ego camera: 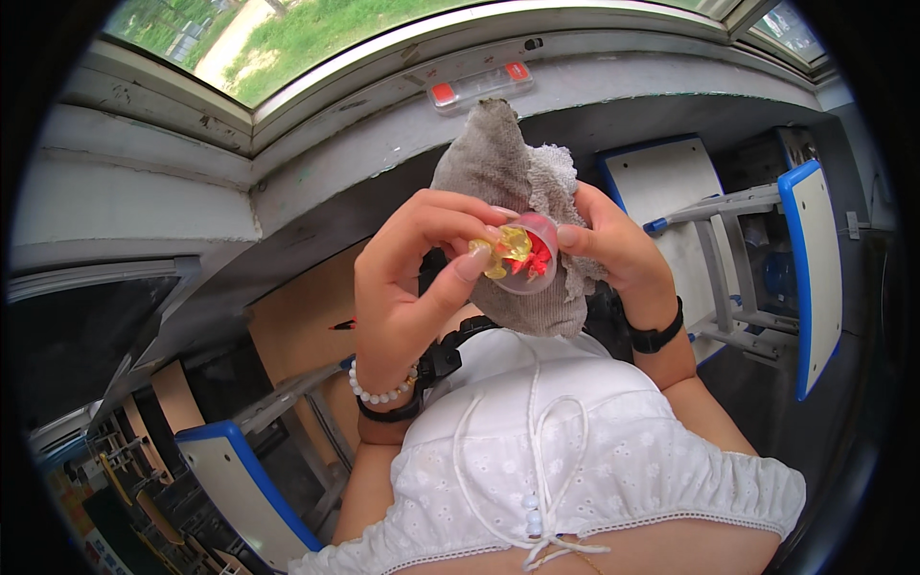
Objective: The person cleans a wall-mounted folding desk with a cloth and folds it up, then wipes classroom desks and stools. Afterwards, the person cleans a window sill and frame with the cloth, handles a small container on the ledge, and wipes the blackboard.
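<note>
My left hand [410, 259] pinches a translucent yellow plastic piece [512, 244] between thumb and fingertips, at the mouth of a small clear plastic cup [530, 286]. Bright red pieces [533, 260] lie inside the cup, partly covered by the yellow one; their exact shape is hard to make out. My right hand [611, 233] grips the cup by its rim with the thumb. A grey knit cloth [481, 162] with a frayed edge is bunched in the same hand, behind and around the cup. Most right fingers are hidden behind the cloth.
On the windowsill ahead lies a clear plastic case [480, 90] with red-orange latches. Blue-edged chairs [812, 280] stand at the right, and another blue-edged chair [244, 489] is at lower left. A wooden desktop [302, 323] carries a red-and-black object [343, 325].
</note>
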Motion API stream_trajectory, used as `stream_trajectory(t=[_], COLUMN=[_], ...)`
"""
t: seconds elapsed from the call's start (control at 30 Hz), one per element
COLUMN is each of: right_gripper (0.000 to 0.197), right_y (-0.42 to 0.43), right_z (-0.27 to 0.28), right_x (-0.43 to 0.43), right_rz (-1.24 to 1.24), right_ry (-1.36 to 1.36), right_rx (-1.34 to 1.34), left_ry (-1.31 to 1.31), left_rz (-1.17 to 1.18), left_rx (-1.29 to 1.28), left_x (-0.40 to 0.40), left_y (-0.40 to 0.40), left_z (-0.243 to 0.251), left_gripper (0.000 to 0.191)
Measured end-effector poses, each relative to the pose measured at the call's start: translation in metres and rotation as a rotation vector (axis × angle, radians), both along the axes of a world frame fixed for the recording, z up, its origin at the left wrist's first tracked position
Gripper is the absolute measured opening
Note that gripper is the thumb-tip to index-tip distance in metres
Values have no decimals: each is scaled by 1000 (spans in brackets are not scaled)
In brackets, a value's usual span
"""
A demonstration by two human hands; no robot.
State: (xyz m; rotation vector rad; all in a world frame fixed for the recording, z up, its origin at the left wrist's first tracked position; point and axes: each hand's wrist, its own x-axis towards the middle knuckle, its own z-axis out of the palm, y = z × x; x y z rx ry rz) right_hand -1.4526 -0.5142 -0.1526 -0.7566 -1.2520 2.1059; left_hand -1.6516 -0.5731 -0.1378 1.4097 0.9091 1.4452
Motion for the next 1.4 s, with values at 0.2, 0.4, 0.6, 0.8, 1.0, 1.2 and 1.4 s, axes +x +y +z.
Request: stream_trajectory(t=[0.2, 0.4, 0.6, 0.8, 1.0, 1.2, 1.4], right_gripper=[64, 69, 74, 73, 69, 67, 67], right_y=[2, 4, 4, 0, -6, -9, -12], right_z=[-4, -7, -17, -13, 3, -2, -3], right_x=[-2, 5, 10, 0, -18, -21, -23], right_rz=[30, -46, -64, -28, 120, 145, 140], right_ry=[4, -93, -77, -32, 23, 19, -1], right_rx=[-5, 16, -7, -36, -54, -75, -113], left_ry=[-291, -186, -322, -155, -34, 60, 146], left_rz=[-67, -44, -158, -113, -248, -305, -378], left_rx=[-218, -128, -50, 136, 283, 226, 248], left_x=[-14, -32, -44, -41, -46, -54, -61], left_y=[6, 13, 15, 20, 27, 29, 32], left_z=[8, 12, 11, 3, -2, 3, 6], left_gripper=[18, 19, 19, 30, 36, 38, 33])
